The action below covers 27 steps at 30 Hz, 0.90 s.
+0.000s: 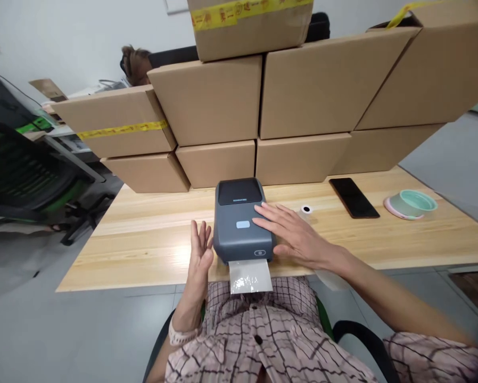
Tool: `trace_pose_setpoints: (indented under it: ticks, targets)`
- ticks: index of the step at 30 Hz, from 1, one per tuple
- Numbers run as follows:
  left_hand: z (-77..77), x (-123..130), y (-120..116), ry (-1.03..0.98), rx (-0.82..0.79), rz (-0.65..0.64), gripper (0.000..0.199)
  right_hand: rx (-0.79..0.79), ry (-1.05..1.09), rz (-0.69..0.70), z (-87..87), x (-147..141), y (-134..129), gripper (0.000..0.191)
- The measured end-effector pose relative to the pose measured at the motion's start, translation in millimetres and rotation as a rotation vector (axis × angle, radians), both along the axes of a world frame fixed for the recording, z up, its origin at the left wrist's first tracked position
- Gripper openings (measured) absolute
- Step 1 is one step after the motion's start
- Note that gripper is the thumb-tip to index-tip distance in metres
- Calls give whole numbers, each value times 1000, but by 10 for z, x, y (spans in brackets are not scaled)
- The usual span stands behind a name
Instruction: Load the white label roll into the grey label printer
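A dark blue-grey label printer with a black window on its lid sits near the front edge of the wooden table. From its front slot a glossy pale label sheet hangs out past the table edge. My left hand is open beside the printer's left side, fingers pointing up, holding nothing. My right hand is open too, its fingertips on the printer's top right side. Behind that hand stands a small white roll with a dark core, partly hidden.
Stacked cardboard boxes line the table's back. A black phone and a mint green round container lie at the right of the table. Beyond the boxes a person's hair shows. An office chair stands at left.
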<state>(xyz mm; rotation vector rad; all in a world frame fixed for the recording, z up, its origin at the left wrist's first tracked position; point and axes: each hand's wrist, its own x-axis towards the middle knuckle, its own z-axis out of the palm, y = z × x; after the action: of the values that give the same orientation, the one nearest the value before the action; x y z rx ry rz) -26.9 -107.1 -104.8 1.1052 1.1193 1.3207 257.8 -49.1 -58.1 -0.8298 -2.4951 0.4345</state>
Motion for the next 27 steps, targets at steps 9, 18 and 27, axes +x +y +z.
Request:
trace_pose_setpoints:
  ticks: [9, 18, 27]
  targets:
    - [73, 214, 178, -4, -103, -47, 116, 168, -52, -79, -215, -87, -167, 71]
    - [-10, 208, 122, 14, -7, -44, 120, 204, 39, -166, -246, -206, -137, 59]
    - [-283, 230, -262, -30, -129, -122, 137, 218, -125, -104, -45, -331, -87, 59]
